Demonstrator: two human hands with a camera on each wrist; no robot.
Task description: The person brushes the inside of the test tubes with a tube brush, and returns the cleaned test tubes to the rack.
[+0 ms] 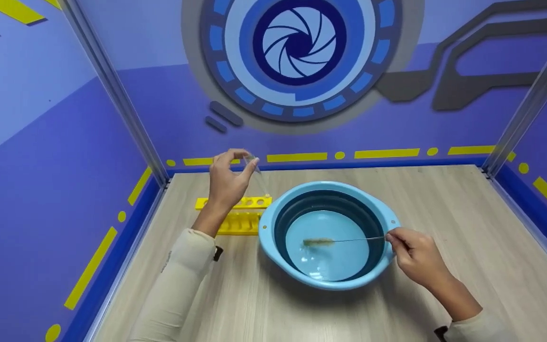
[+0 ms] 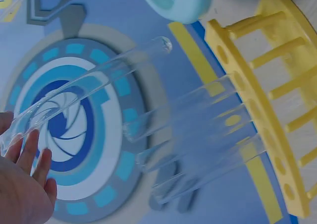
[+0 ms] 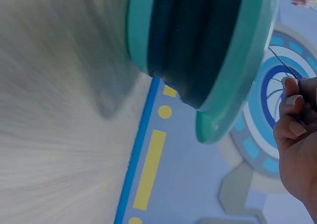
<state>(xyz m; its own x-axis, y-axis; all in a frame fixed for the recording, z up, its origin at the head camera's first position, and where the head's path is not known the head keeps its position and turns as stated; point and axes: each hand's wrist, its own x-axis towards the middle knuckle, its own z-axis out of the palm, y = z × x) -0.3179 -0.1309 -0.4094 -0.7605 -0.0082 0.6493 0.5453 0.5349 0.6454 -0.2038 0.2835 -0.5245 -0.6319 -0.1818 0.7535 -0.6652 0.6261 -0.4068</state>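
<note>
My left hand (image 1: pixel 228 184) pinches a clear glass test tube (image 2: pixel 94 85) near one end between thumb and fingers. The tube slants down to the right, its rounded end above the right end of a yellow test tube rack (image 1: pixel 240 229). With thumb and fingertips, my right hand (image 1: pixel 418 257) grips the thin wire handle of a test tube brush (image 1: pixel 318 242) at the right rim of a blue basin (image 1: pixel 328 284). The brush's bristled head hangs over the inside of the basin; whether it touches the water is unclear. In the right wrist view, the wire (image 3: pixel 282 61) shows above the rim.
Other clear test tubes (image 2: pixel 198 107) stand in the rack, seen in the left wrist view. Behind the wooden table (image 1: pixel 463 228) rises a blue printed wall (image 1: pixel 159 109), with metal posts (image 1: pixel 112 90) at the corners. The rack stands close against the basin's left side.
</note>
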